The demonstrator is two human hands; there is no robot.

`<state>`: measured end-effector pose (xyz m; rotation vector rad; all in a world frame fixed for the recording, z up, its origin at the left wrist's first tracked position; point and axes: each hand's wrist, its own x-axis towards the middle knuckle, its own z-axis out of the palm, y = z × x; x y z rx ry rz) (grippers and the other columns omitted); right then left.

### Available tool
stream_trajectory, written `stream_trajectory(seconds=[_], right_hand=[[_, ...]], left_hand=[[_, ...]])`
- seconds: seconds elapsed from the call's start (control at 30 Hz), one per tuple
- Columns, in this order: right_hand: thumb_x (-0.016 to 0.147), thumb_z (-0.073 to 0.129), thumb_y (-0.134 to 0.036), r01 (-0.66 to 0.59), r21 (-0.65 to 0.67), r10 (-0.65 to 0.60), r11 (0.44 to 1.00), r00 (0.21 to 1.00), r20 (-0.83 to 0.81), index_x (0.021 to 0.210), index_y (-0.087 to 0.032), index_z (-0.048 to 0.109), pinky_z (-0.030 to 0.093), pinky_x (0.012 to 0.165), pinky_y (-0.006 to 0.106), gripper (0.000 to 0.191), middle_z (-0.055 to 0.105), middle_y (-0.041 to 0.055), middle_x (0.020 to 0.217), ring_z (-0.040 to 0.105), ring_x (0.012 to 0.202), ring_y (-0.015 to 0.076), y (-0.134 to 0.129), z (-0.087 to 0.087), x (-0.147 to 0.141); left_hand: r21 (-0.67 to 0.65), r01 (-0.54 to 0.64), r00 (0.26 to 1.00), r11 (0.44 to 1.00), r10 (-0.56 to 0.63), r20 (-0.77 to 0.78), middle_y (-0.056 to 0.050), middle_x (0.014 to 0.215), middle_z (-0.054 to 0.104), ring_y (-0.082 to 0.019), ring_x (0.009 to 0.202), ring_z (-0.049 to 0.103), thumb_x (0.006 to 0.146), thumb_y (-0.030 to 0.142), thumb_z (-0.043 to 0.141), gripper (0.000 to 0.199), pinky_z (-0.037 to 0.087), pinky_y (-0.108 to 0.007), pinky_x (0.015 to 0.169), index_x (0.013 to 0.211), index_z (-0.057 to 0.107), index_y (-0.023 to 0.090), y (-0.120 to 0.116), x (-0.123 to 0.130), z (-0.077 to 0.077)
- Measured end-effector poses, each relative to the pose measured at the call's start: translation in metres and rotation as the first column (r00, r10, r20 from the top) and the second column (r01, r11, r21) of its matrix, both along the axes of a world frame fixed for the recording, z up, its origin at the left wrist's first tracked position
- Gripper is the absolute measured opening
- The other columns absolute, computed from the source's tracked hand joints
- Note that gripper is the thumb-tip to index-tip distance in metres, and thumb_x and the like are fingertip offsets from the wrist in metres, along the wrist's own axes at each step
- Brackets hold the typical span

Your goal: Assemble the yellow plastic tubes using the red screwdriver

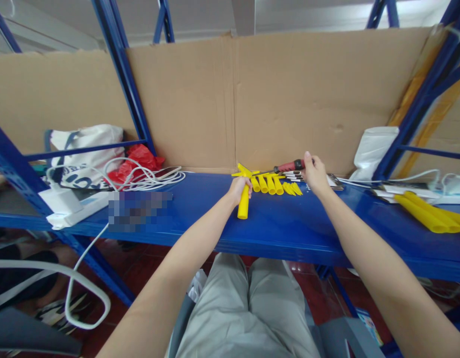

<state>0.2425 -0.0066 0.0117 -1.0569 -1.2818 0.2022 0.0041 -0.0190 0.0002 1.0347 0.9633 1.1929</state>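
Note:
My left hand [237, 189] is closed around a yellow tube-shaped part [243, 206], whose far end spreads into flat fins. In my right hand [315, 171] is a screwdriver [287, 166] with a red and black handle, held by the handle's end. Its shaft points left and its tip is at or close to the finned end of the part; whether it touches a screw is too small to tell. Right of my left hand lie several similar yellow tube parts [271, 185] in a row, then several small yellow fin-shaped pieces [292, 189].
Thin white and dark pieces [294, 176] lie behind the row. Larger yellow tubes [425, 213] rest on the blue shelf [289, 228] at right, near a white pouch [373, 151]. At left are coiled white cables [147, 178], a power strip [82, 206], a red plastic bag [138, 161] and a cloth bag [88, 149].

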Motion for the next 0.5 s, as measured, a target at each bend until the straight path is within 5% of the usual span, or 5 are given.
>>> stream_trajectory(seconds=[0.23,0.5], right_hand=[[0.078,0.061,-0.060,-0.067,-0.012,0.067,0.998,0.996,-0.058,0.085,-0.023,0.052,0.036,0.047,0.026,0.038,0.042,-0.0060,0.053,0.044,0.046,0.0124,-0.0035,0.0032,-0.0005],[0.078,0.056,-0.068,-0.057,0.001,0.057,0.998,0.998,-0.007,0.079,-0.023,0.048,0.036,0.048,0.027,0.046,0.041,-0.0053,0.054,0.043,0.048,0.0128,-0.0008,0.0012,-0.0004]], left_hand=[[-0.011,0.021,1.000,1.000,-0.021,-0.004,0.002,0.038,0.042,-0.008,0.029,0.032,0.056,0.004,0.045,0.015,0.026,-0.021,0.034,0.052,0.042,0.018,-0.0007,0.0004,0.0008],[-0.010,-0.007,1.000,1.000,0.007,0.004,0.003,0.037,0.041,-0.008,0.029,0.032,0.055,0.004,0.046,0.016,0.026,-0.021,0.034,0.052,0.042,0.019,-0.0010,0.0002,0.0002]])
